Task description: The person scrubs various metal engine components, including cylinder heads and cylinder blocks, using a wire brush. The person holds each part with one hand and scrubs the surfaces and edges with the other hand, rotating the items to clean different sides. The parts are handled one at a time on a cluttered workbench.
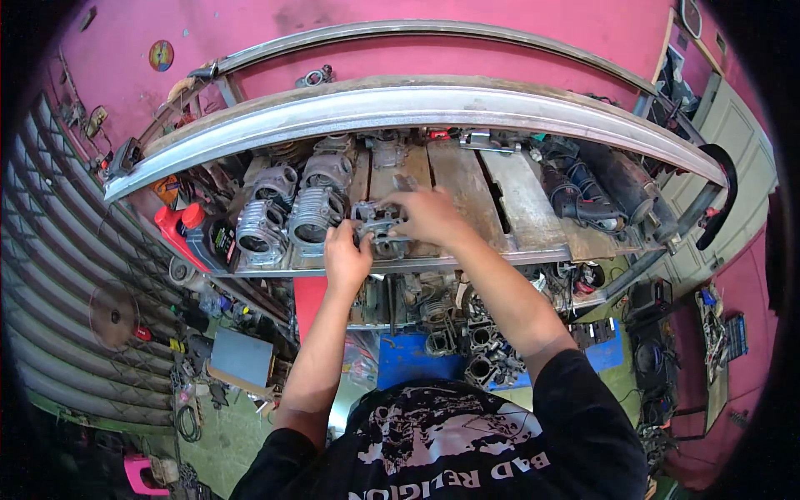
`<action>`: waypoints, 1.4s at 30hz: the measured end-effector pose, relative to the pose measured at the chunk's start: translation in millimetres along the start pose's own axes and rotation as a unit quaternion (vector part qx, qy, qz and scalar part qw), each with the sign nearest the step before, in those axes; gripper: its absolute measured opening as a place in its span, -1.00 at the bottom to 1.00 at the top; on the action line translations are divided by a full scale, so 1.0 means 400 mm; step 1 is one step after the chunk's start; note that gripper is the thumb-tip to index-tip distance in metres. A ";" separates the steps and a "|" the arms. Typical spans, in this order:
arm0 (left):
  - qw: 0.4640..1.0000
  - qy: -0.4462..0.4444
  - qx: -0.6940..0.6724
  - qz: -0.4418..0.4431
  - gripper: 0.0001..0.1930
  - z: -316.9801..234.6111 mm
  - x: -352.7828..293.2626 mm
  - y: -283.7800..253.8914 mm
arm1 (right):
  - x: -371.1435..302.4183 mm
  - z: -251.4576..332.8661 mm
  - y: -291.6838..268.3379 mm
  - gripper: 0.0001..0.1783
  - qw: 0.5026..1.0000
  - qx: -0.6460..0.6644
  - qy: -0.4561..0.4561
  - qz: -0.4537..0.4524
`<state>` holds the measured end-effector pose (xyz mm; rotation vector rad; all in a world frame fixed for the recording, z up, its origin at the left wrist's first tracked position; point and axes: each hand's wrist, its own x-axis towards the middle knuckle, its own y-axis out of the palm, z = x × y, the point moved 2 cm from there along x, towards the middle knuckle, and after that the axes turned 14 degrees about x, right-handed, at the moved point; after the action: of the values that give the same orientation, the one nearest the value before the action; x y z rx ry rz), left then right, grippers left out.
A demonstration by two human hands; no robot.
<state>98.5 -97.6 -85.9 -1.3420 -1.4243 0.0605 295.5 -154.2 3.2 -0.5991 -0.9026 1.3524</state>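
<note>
Two bare forearms are reached forward over the bench edge from a black shirt [467,433], the right one slanted inward. One grey metal part [379,213], lumpy and pierced with openings, is held between both hands at the front of the wooden bench top [454,183]. Its lower left side is pinched by the bent fingers of the left hand [346,257]; its right side is gripped by the curved fingers and thumb of the right hand [427,217]. Just to the left, four metal cylinders [313,218], finned and round-mouthed, are set out two by two, with two bottles [212,240] beside them, one red, one dark. Beyond, a smooth silvery rail [417,104] is backed by a pink wall [400,12].
</note>
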 end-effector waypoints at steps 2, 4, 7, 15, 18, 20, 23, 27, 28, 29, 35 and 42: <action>1.000 -0.027 0.006 0.003 -0.72 -0.003 -0.007 -0.007 | -0.049 -0.072 0.002 -0.19 0.992 0.074 0.067 -0.082; 0.999 -0.043 0.006 0.004 -0.71 -0.019 -0.004 -0.003 | -0.108 -0.154 0.015 -0.16 0.976 0.073 0.146 -0.142; 0.998 -0.055 0.019 0.007 -0.71 -0.024 -0.006 0.002 | -0.150 -0.188 0.077 -0.19 0.979 0.003 0.180 -0.095; 0.996 -0.048 0.071 0.006 -0.72 -0.030 0.003 -0.001 | -0.112 -0.237 0.120 -0.40 0.985 -0.019 0.145 -0.092; 0.994 -0.041 0.098 0.014 -0.71 -0.040 0.012 -0.003 | -0.122 -0.263 0.116 -0.42 0.981 -0.089 0.134 -0.110; 0.992 -0.038 0.119 0.017 -0.69 -0.057 0.020 -0.004 | -0.129 -0.292 0.098 -0.43 0.975 -0.132 0.133 -0.118; 0.991 -0.051 0.125 0.012 -0.69 -0.055 0.016 0.003 | -0.156 -0.313 0.032 -0.39 0.977 -0.115 0.137 -0.114; 0.994 -0.047 0.095 0.015 -0.70 -0.049 0.018 0.008 | -0.239 -0.337 -0.006 -0.28 0.979 -0.018 0.176 -0.099; 0.994 -0.047 0.094 0.020 -0.70 -0.048 0.020 0.007 | -0.257 -0.331 -0.016 -0.33 0.974 -0.012 0.196 -0.110; 0.994 -0.047 0.093 0.027 -0.70 -0.054 0.019 0.007 | -0.280 -0.329 -0.018 -0.37 0.969 -0.007 0.218 -0.120; 0.996 -0.018 0.088 0.008 -0.64 -0.090 0.020 0.029 | -0.322 -0.287 0.016 -0.55 0.961 -0.061 0.202 -0.180; 0.996 -0.031 0.059 0.053 -0.65 -0.067 0.024 0.016 | -0.372 -0.110 0.019 -0.50 0.939 -0.096 0.137 -0.301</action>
<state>124.2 -104.7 -73.7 -1.3269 -1.3783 0.2534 330.9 -293.1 -57.0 -0.5778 -0.8964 0.6165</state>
